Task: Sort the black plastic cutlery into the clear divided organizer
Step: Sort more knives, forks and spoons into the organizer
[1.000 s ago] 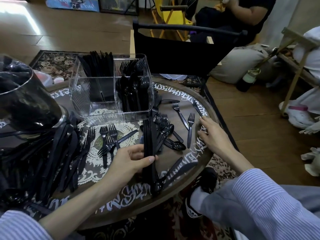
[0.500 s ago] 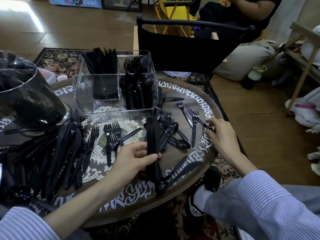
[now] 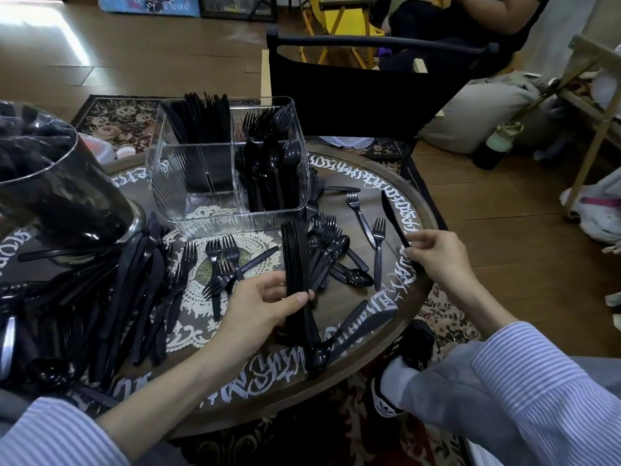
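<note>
A knife (image 3: 394,219) at the right counter (image 3: 396,307) edge, now pinched by the right hand (image 3: 433,253); knife bundle (image 3: 295,260) gripped by the left hand (image 3: 265,304); organizer (image 3: 158,183) part-filled, much cutlery left loose.

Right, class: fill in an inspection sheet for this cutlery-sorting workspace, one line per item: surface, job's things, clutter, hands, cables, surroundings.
Surface: round wooden table with white lettering round its rim and a lace doily at the centre.
Job's things: clear divided organizer holding knives, forks and spoons in separate compartments; loose cutlery spread over the table.
Clutter: large dark glass vase at left, with cutlery heaped beside it.
Hands: left hand grips a stack of knives; right hand pinches a single knife.
Cables: nothing seen.
Surroundings: black folding chair, patterned rug, another person seated beyond.
</note>
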